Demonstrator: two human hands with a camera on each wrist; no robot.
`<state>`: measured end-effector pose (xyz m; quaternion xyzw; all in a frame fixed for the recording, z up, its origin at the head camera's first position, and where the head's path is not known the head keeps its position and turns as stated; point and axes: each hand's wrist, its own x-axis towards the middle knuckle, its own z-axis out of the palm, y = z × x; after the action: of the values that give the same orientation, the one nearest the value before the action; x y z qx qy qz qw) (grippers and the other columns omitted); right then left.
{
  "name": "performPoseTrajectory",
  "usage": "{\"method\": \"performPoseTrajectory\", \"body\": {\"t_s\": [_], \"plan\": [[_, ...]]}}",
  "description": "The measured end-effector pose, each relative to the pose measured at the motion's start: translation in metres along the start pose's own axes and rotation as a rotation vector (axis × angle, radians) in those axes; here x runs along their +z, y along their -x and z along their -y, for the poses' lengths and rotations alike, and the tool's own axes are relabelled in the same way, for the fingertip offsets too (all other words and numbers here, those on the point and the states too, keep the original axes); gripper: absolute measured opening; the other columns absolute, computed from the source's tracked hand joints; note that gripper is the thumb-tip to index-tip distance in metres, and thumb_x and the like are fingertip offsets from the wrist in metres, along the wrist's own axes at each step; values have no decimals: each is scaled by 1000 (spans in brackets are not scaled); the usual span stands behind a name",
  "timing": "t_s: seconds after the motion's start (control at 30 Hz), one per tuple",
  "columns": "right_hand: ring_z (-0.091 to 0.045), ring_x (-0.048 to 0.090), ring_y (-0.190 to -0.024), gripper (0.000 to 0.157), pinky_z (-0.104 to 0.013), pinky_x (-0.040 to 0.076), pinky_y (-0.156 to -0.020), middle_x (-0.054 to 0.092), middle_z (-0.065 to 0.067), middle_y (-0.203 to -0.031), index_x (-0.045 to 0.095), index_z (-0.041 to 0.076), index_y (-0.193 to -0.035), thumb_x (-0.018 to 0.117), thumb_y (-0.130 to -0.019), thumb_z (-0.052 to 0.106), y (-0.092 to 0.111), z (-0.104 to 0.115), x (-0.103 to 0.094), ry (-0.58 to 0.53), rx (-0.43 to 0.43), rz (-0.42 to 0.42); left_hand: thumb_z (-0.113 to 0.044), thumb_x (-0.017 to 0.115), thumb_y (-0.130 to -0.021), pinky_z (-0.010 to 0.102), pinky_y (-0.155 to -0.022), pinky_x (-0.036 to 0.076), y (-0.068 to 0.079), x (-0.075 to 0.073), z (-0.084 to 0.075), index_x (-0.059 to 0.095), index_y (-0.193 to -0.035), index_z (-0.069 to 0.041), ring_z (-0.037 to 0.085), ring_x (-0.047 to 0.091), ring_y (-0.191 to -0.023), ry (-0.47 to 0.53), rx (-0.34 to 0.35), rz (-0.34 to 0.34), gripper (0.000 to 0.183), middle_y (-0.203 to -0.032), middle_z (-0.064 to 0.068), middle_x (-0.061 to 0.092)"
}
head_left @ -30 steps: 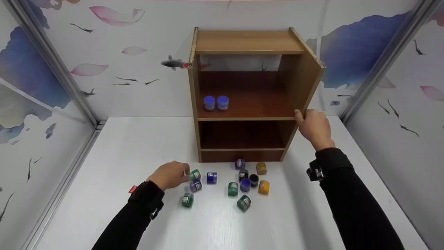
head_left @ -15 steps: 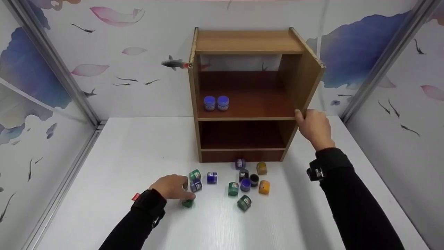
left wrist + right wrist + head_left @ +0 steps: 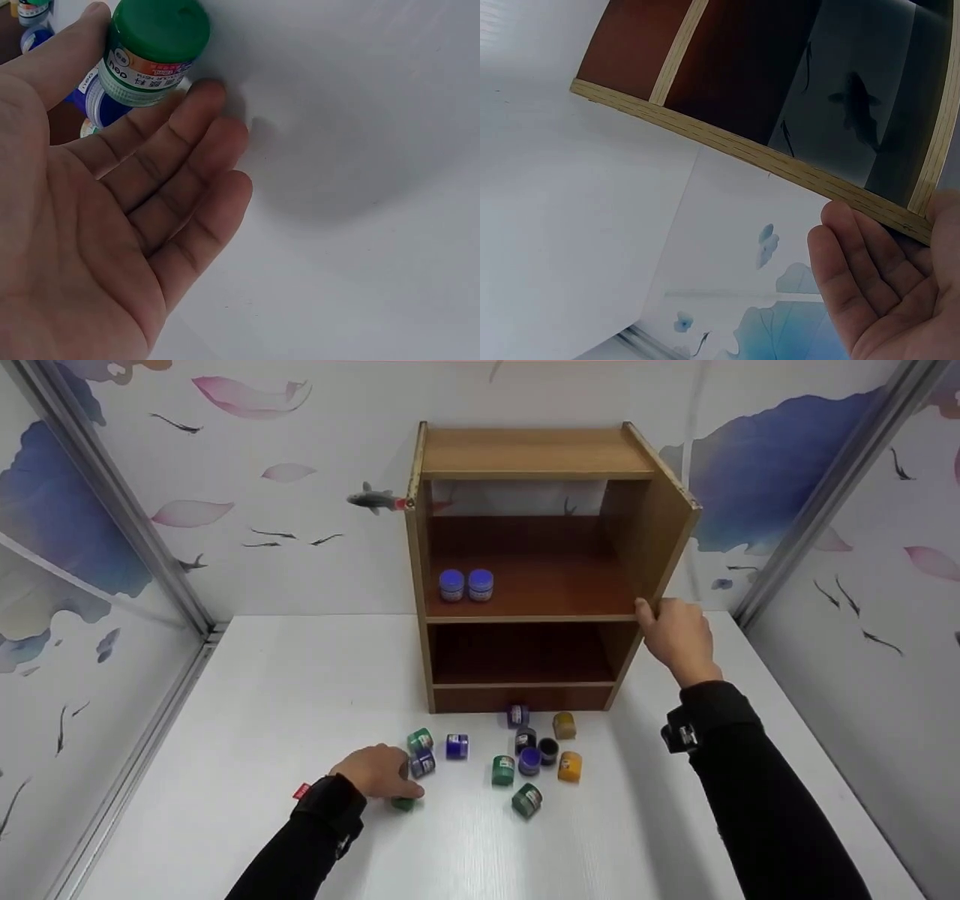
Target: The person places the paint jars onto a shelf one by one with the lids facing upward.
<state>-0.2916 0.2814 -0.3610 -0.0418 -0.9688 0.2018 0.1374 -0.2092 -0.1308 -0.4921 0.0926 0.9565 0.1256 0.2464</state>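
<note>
With two blue-capped jars (image 3: 481, 585) shelved, other jars (image 3: 527, 801) waiting lower-centre, your right hand (image 3: 679, 637) grips the cabinet (image 3: 532, 619), left hand (image 3: 377, 771) half-curled at a green jar (image 3: 154, 52), hold unclear.

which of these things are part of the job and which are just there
Likely part of the job:
green jar at the left hand
loose jars
blue-lidded jars inside
wooden cabinet at the right hand

Just surroundings:
printed walls
metal rails

14 jars (image 3: 503, 770) — far, on shelf (image 3: 559, 585): 2 blue-capped jars (image 3: 481, 585); near, on table (image 3: 300, 682): 4 green jars (image 3: 527, 800), 4 blue-purple jars (image 3: 457, 746), 2 dark jars (image 3: 548, 751), 2 yellow jars (image 3: 570, 766). 1 cabinet (image 3: 536, 454) — plus 1 left hand (image 3: 377, 772), 1 right hand (image 3: 679, 639).
</note>
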Motion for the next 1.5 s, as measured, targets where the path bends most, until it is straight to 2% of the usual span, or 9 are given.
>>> {"method": "performPoseTrajectory", "body": {"t_s": [0.17,0.43,0.63,0.9,1.2,1.5], "plan": [[-35,59,-68,51,-43,42,-59,57,-18,-72,51,3,-70,41,-103,41,0,0,0,-8,3,3,-44,77,-79,32,-60,40,-1,2,-1,62,-82,-11,18,51,-69,42,-14,-2,36,-74,1,58],[-37,59,-67,53,-45,42,-58,57,-20,-72,51,2,-70,41,-103,42,0,-2,1,-15,-13,-5,-38,77,-79,32,-60,41,2,-1,0,66,-82,-11,17,53,-70,53,-6,13,29,-75,0,60],[-36,59,-68,52,-45,42,-58,56,-20,-72,51,2,-70,41,-103,42,0,-2,0,-12,-14,-7,-33,74,-82,35,-67,45,2,-7,4,70,-86,-13,17,55,-75,54,14,40,21,-78,-1,62],[-37,59,-67,51,-43,41,-58,55,-17,-69,50,4,-68,41,-103,40,0,-1,0,-3,-18,-12,-21,69,-82,39,-77,50,6,-16,7,74,-89,-14,17,55,-78,67,56,6,12,-86,-2,66],[-36,58,-68,51,-43,41,-59,54,-16,-70,50,3,-69,41,-103,40,1,0,0,3,-11,-8,-19,72,-83,42,-82,49,8,-33,13,72,-96,-14,18,56,-88,82,67,-22,13,-102,1,67],[-39,60,-68,52,-44,41,-58,55,-18,-69,49,4,-68,40,-103,41,1,-1,-1,-3,-23,2,-13,67,-88,48,-93,49,9,-52,16,67,-111,-6,23,59,-100,97,103,-30,24,-109,8,67]]}}
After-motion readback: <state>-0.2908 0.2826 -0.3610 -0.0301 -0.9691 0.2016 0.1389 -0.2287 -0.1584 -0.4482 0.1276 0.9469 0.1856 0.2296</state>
